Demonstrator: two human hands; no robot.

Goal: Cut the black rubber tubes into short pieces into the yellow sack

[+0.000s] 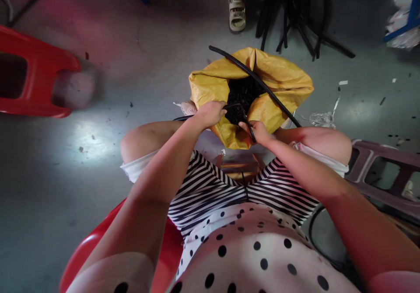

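Observation:
A yellow woven sack (285, 72) stands between my knees, its mouth rolled open. Inside lies a heap of short black pieces (244, 89). At the sack's left rim, my left hand (211, 113) is closed around a thin black tube (233, 106), whose end points right over the opening. My right hand (258, 132) grips dark-handled scissors (252, 133) at the near rim. Their blades are up against the tube's end; whether they are apart is too small to tell. A long black tube (249, 72) lies across the sack, running down toward my right knee.
More black tubes (305, 35) lie on the floor beyond the sack, near another person's sandalled foot (237, 13). A red stool (36, 74) stands at left, and a brownish plastic stool (387, 166) at right. Clear plastic wrap (321, 119) lies right of the sack.

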